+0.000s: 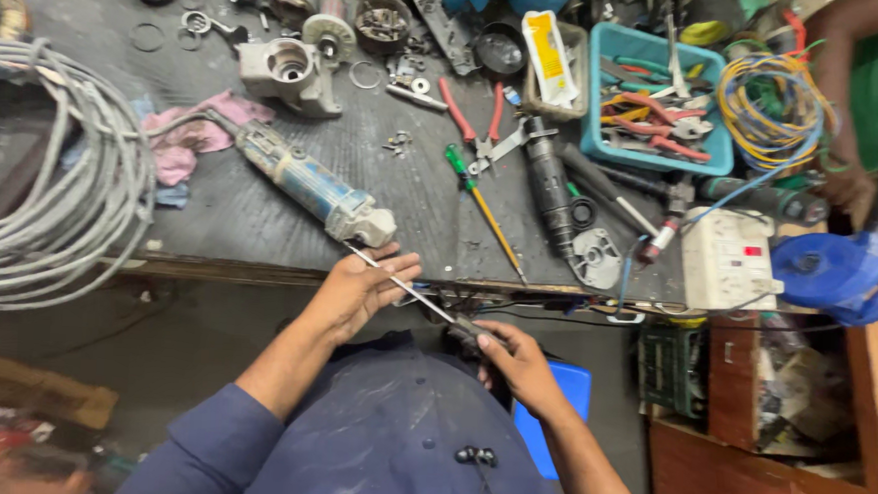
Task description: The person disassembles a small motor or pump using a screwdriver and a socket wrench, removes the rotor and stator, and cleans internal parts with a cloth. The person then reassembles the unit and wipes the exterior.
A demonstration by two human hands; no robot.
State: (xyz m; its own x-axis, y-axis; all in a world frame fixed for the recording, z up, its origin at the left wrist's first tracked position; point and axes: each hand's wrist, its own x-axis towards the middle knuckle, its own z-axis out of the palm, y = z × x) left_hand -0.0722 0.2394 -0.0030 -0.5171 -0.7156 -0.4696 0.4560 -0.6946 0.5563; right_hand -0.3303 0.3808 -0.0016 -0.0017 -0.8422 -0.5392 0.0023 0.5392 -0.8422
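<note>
My right hand (pixel 513 366) was clenched around the dark handle of a long screwdriver (pixel 411 294), and my left hand (pixel 362 291) gripped its thin metal shaft nearer the tip, fingers curled over it. The tip reached up to the grey head of the blue-bodied angle grinder (pixel 312 185), which lay on the dark workbench (pixel 260 218) just above my left hand, its body slanting away toward a pink rag (pixel 184 138). I think the tip touched the grinder's head, though my fingers hid the exact spot.

Far above my right hand a white and yellow squeeze tube (pixel 551 54) leaned in a small grey tray (pixel 571 109). Just to the right of it sat a blue plastic bin (pixel 704 156) holding pliers and cutters with red and yellow handles. Right of my right hand, at the bench edge, stood a white power strip box (pixel 727 260) with a small red label. Above my left hand, far back, a round dark bowl (pixel 383 22) held small metal parts. A green-handled screwdriver (pixel 477 199) lay between my hands and the bin. A grey coiled cable (pixel 52 177) hung far left.
</note>
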